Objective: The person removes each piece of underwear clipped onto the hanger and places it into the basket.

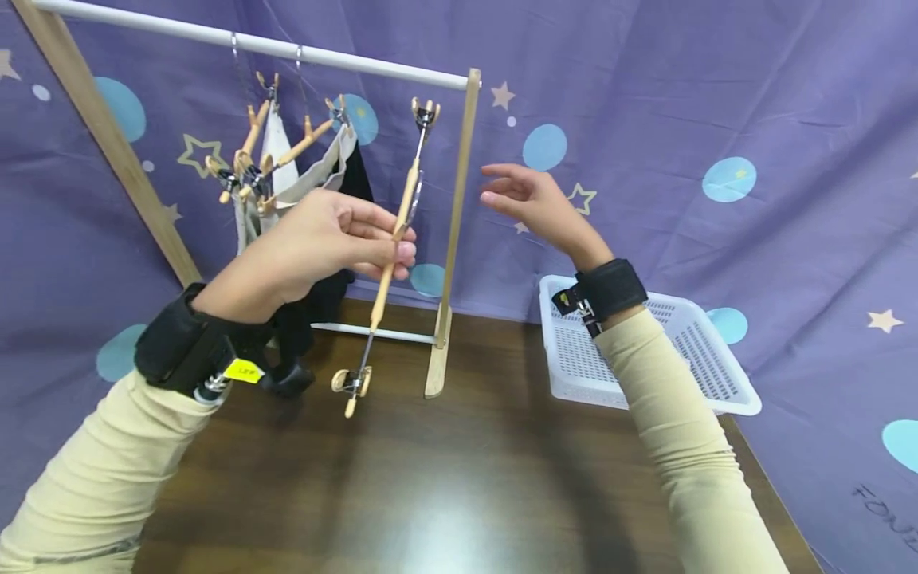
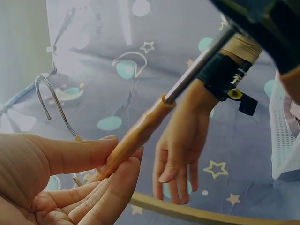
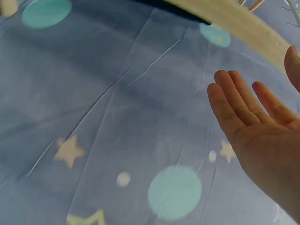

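One wooden clip hanger with metal rod ends (image 1: pixel 390 255) is being pinched mid-bar between thumb and fingertips of the left hand (image 1: pixel 323 239), above the table's (image 1: pixel 459 494) far left area. Its long axis is running steeply, top clip near the white rail of the wooden drying rack (image 1: pixel 459 207), bottom clip hanging toward the table. Right hand (image 1: pixel 534 203) is hovering flat and empty, just right of the rack post, apart from the hanger. White plastic basket (image 1: pixel 710 359) is sitting at the right edge.
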`<state>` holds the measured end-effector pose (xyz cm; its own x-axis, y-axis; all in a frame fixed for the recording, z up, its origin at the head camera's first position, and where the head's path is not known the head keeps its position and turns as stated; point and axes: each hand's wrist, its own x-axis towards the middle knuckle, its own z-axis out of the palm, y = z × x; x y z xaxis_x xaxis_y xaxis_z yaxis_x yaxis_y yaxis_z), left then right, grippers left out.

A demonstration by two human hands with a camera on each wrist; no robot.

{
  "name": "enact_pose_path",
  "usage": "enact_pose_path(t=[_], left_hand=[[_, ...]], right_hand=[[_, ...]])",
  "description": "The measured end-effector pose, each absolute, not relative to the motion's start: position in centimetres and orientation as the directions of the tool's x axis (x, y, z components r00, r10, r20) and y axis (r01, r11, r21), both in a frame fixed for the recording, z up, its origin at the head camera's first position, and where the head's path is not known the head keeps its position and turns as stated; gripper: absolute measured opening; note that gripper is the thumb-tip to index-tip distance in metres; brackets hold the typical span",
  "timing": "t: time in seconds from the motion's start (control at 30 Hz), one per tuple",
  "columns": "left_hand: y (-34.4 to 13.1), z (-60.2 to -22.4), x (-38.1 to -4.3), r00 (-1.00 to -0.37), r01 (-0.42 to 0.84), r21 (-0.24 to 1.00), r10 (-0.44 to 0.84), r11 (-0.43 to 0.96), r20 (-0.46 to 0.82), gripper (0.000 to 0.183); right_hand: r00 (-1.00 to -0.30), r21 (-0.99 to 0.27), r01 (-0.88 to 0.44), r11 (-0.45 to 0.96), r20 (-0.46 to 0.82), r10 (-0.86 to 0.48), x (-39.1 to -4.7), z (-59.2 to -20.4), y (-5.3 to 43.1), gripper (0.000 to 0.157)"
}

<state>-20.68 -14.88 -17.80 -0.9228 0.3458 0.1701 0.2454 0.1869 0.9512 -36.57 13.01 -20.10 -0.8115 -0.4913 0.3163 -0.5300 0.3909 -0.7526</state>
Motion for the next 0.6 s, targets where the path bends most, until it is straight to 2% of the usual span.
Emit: enact_pose_path(t=[0.17,0.27,0.5,0.6], left_hand=[[-15.4,-17.7,-21.3,-0.927,0.232,0.949,0.343,0.212,0.150,0.032],[-15.4,-17.4,-22.0,-0.932,0.226,0.944,0.335,0.241,0.137,0.032],[-15.2,-16.3,-23.7,-0.940,0.215,0.932,0.321,0.292,0.116,0.032],[-14.9,-15.6,-24.5,-0.943,0.201,0.940,0.314,0.276,0.109,0.031]], right_hand=[[-0.803,-0.800,-0.518,0.302,0.334,-0.493,-36.9,-19.7,10.5,0.056],[-0.799,-0.819,-0.514,0.256,0.349,-0.489,-37.0,-20.1,9.5,0.053],[-0.794,-0.814,-0.539,0.217,0.405,-0.455,-37.0,-21.1,7.7,0.022],[-0.794,-0.805,-0.550,0.223,0.422,-0.437,-37.0,-21.1,7.2,0.015]])
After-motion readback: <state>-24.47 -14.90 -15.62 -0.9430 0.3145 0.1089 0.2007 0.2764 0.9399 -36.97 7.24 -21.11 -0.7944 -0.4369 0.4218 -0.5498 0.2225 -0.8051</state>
